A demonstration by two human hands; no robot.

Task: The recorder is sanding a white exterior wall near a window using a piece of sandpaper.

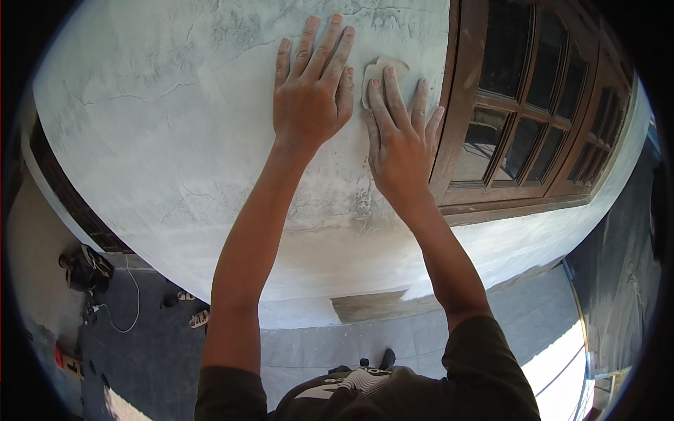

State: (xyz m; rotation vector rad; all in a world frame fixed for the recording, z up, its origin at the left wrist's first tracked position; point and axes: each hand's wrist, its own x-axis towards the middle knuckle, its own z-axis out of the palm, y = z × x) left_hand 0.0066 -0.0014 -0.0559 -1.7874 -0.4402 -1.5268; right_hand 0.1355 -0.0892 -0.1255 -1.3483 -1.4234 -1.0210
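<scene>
My left hand [311, 100] lies flat against a whitish plastered wall [174, 142], its fingers slightly spread and dusted pale. To its right, my right hand [403, 142] presses a pale, creased piece of sandpaper [377, 71] to the same wall. The sheet's upper edge curls out beyond my fingertips, and the rest is hidden under the hand. Fine cracks and grey patches mark the plaster around both hands. Rough, darker plaster [363, 202] shows below my right hand.
A brown wooden window frame [463, 105] with glass panes stands close beside my right hand. Below is a grey tiled floor [337, 344]. At lower left are sandals [199, 319], a white cable [138, 300] and a dark bag-like object [89, 268]. A dark sheet [605, 279] hangs at right.
</scene>
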